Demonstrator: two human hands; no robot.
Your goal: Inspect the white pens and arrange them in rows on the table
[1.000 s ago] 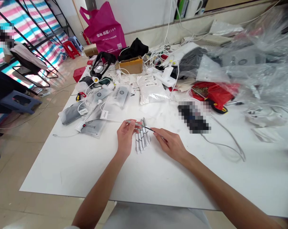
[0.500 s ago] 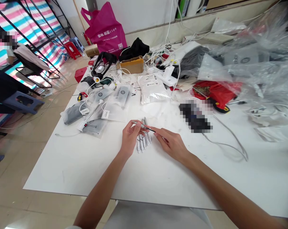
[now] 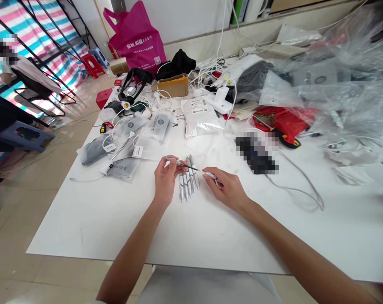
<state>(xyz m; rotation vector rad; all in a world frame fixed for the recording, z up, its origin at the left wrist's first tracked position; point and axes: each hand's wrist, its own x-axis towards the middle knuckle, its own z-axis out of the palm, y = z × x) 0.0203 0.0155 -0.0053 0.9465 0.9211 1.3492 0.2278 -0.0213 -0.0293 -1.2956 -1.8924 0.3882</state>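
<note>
My left hand (image 3: 166, 179) pinches the grey front part of a pen, with a thin dark refill (image 3: 191, 167) sticking out to the right and ending in a yellow bit. My right hand (image 3: 227, 188) is closed around a whitish pen barrel (image 3: 213, 176), just right of the refill's end. A small gap shows between the refill end and the barrel. Several silver pens (image 3: 187, 185) lie side by side on the white table (image 3: 115, 228), below and between both hands.
Plastic packets (image 3: 159, 124), a white parcel (image 3: 200, 118), a power strip (image 3: 215, 99) and tangled cables lie behind the hands. A pixelated dark object (image 3: 257, 154) with a cable and a red bag (image 3: 292, 122) are at the right. A person sits far left.
My hands have moved apart. The refill shows at more of its length, with its yellow end in view, and a whitish barrel now shows in my right hand. The view has shifted slightly.
</note>
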